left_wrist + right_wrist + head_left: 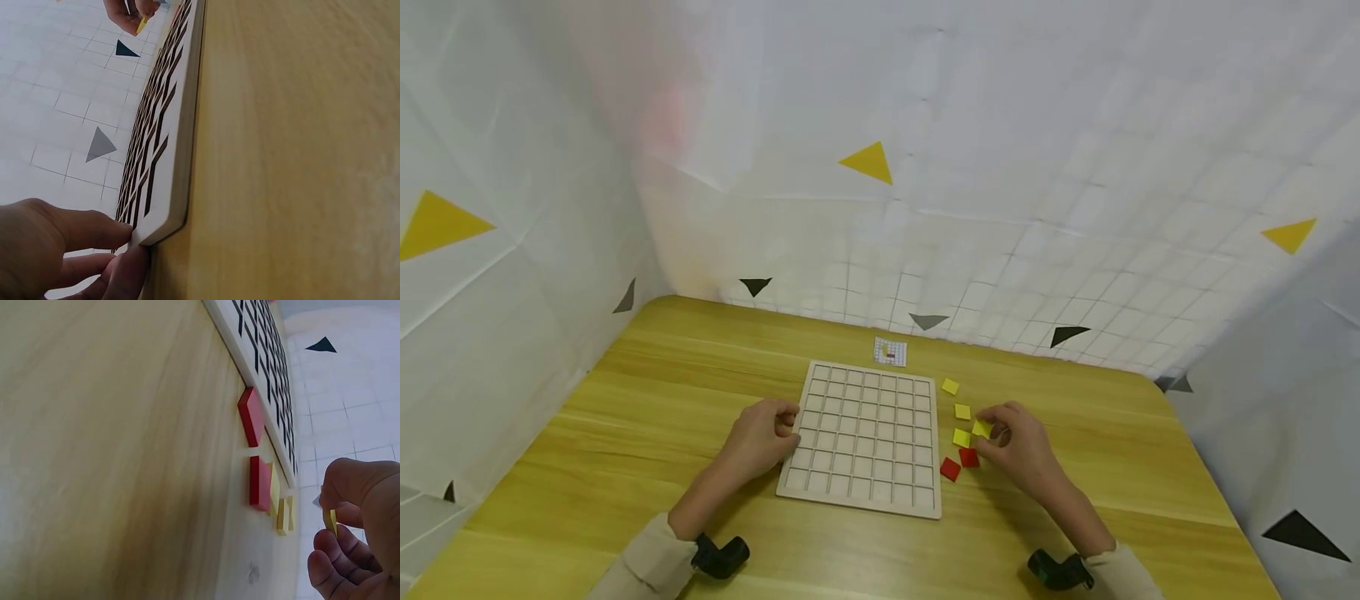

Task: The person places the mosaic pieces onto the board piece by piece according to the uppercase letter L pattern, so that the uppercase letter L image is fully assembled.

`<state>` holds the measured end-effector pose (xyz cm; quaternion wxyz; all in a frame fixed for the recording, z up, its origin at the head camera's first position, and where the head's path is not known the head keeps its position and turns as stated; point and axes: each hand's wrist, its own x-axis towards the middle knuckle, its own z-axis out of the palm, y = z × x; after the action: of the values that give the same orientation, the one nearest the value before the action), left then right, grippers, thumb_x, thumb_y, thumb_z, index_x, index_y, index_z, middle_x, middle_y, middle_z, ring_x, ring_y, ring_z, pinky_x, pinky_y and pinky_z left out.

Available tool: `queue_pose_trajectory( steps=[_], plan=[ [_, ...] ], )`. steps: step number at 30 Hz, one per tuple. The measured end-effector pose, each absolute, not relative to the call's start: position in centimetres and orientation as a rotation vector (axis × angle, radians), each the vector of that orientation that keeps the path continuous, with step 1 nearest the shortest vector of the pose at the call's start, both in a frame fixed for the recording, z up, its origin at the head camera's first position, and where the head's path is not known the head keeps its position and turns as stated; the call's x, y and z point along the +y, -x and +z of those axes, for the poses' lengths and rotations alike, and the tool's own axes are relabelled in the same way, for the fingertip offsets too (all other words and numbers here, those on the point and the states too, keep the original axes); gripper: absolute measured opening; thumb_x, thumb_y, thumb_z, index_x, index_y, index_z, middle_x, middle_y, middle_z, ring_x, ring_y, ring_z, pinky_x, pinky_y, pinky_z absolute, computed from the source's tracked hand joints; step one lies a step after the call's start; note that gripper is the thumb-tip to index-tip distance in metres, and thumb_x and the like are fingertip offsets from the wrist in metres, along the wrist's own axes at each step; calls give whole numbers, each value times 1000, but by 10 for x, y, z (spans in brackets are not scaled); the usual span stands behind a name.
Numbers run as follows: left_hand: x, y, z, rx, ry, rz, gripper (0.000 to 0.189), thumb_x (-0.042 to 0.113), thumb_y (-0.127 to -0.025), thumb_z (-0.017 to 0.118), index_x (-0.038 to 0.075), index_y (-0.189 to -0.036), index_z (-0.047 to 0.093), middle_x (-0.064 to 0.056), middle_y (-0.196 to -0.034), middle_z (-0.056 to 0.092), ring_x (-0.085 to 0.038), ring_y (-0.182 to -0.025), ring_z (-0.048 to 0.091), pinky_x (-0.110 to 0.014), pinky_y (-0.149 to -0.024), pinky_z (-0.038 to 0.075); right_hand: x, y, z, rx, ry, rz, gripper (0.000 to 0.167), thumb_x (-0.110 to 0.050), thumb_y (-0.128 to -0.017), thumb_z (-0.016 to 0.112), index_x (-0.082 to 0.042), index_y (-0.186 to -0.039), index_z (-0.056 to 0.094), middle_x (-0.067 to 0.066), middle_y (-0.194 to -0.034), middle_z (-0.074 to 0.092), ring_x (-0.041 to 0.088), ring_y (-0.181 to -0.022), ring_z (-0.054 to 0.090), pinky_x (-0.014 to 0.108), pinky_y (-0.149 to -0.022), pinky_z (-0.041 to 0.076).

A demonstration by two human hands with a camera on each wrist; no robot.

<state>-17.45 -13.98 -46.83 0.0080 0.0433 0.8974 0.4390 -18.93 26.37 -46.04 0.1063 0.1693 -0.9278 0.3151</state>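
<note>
A pale wooden board with a grid of square recesses lies on the table. My left hand holds its left edge, thumb and fingers at the rim. To the right of the board, my right hand pinches a yellow square tile between thumb and fingertips, raised off the table. Below and beside that hand lie a yellow tile, another yellow tile and a third yellow tile farther back. Nearer are two red tiles, one red tile close to the board.
A small printed card with a coloured pattern on a grid lies behind the board. The wooden table ends at white sheeting marked with triangles, at the back and both sides.
</note>
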Motion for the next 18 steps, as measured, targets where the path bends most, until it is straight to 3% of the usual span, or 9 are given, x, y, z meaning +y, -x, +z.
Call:
queue_pose_trajectory(
  steps=[18],
  plan=[
    [-138,174,-467,2799,-113,1364,40,-1,-81,72,-4,-121,67,-7,-98,65,-17,-84,64,-34,-73,55,245,190,-452,-2724,-521,963,30,1,-79,75,-4,-108,73,6,-98,60,16,-74,56,27,-60,51]
  ],
)
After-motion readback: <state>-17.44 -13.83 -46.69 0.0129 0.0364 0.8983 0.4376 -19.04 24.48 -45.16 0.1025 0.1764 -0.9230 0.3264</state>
